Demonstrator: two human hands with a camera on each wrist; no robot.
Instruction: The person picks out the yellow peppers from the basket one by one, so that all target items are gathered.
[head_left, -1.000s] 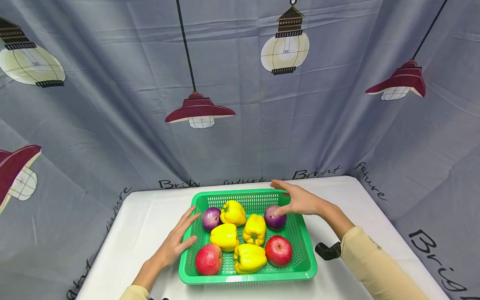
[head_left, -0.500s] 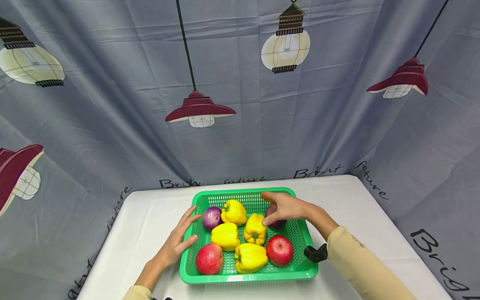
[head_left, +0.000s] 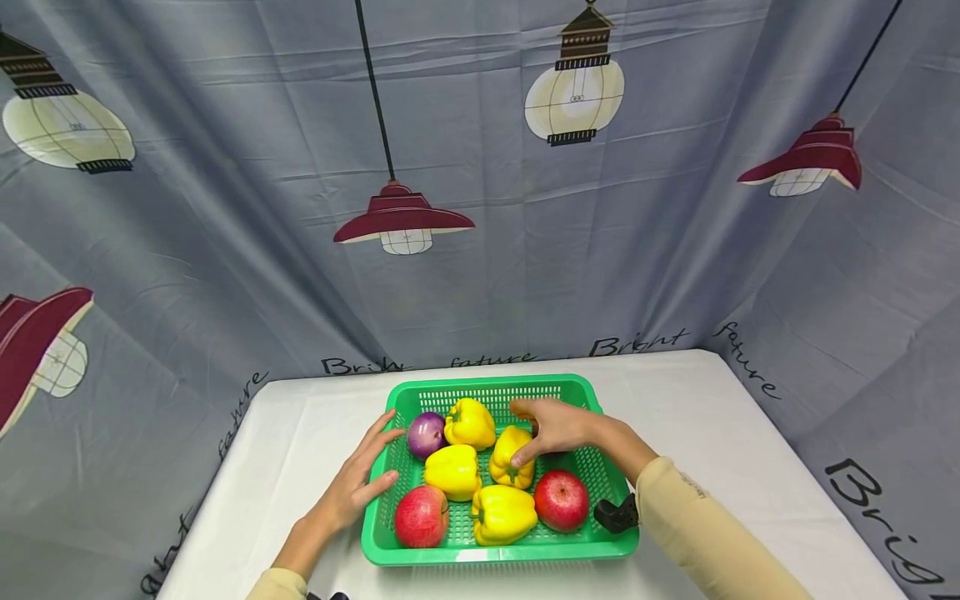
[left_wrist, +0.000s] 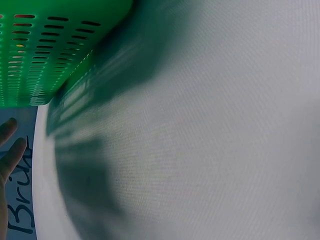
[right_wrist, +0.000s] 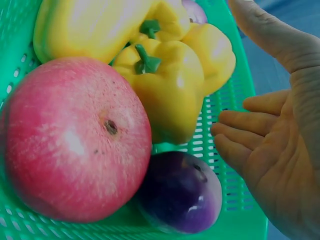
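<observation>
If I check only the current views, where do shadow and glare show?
Head: brightly lit, lettering on the backdrop legible; left wrist: dark, soft-edged shadow across the table beside the basket; right wrist: white glare on the apple and a pale, bright sheen on the upper-left pepper.

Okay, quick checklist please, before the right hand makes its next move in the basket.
1. Right hand holding nothing: ok, the palm is open in the right wrist view.
2. Its fingers off the nearest pepper: cannot tell, the hand overlaps it in the head view.
3. Nearest purple item plain to see from the head view: not ok, mostly hidden by the right hand; the right wrist view shows it.
4. Left hand touching the basket: cannot tell, it overlaps the left rim.
5. Both apples inside the basket: ok.
</observation>
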